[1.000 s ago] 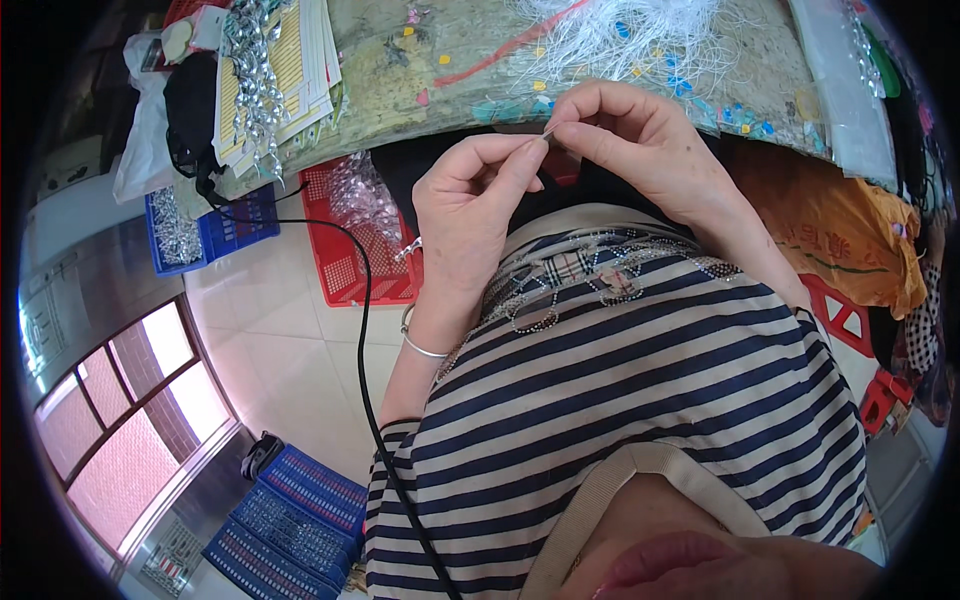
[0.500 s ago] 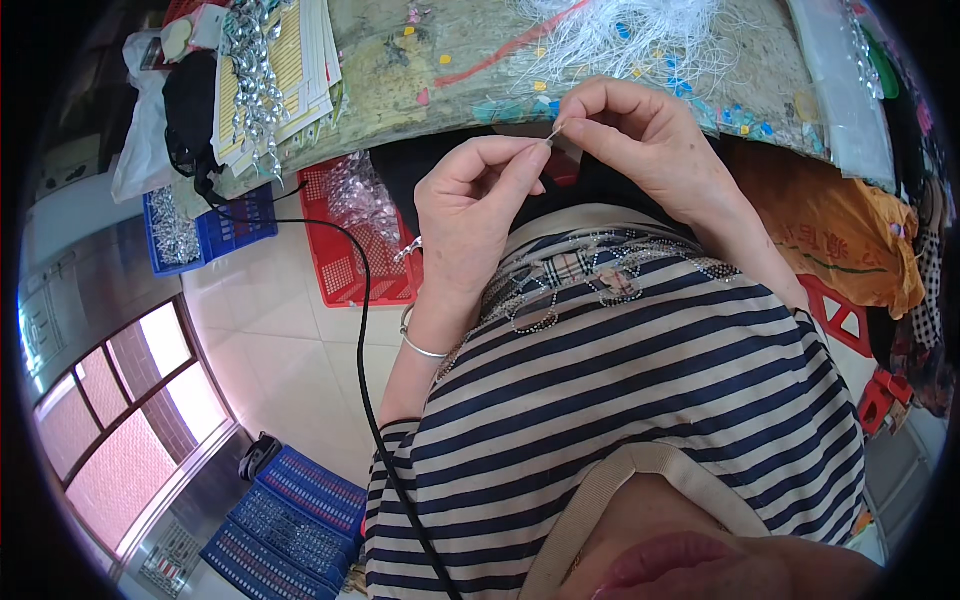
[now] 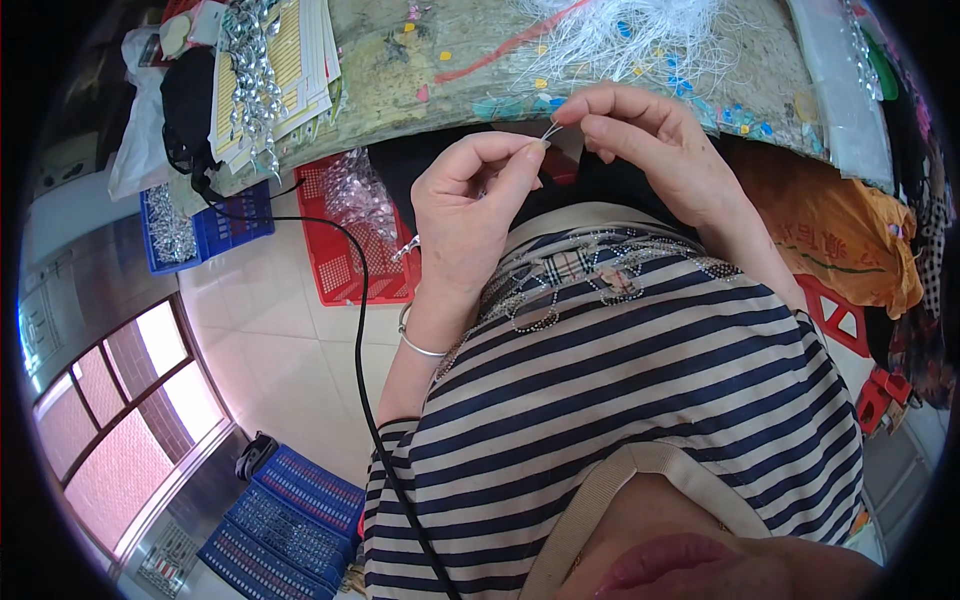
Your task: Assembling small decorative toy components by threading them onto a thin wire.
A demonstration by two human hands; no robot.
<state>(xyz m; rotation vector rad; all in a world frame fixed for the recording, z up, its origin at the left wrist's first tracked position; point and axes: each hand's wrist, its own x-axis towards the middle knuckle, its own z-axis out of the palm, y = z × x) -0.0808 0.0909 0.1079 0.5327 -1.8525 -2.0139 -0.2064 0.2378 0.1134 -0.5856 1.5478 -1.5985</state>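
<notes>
In front of my chest, at the table's near edge, my left hand (image 3: 468,195) pinches a thin pale strand (image 3: 551,131) between thumb and forefinger. Its fine ends stick up past the fingertips in a narrow fork. Close to those ends is my right hand (image 3: 650,140), its thumb and forefinger apart and the other fingers curled. Whether its forefinger touches a strand end is too small to tell. A bit of silver foil (image 3: 405,249) shows beside my left wrist.
White threads (image 3: 650,35) and coloured scraps lie on the worn table (image 3: 390,70). Silver foil strips (image 3: 255,85) hang over cards at left. Below stand a red basket (image 3: 335,265) and a blue basket (image 3: 225,215). A black cable (image 3: 362,320) crosses my left side; an orange bag (image 3: 830,235) is at right.
My right thumb and forefinger have parted from their pinch, and the thumb has drawn back to the right. The strand ends now show forked above my left fingertips, which stay nearly in place.
</notes>
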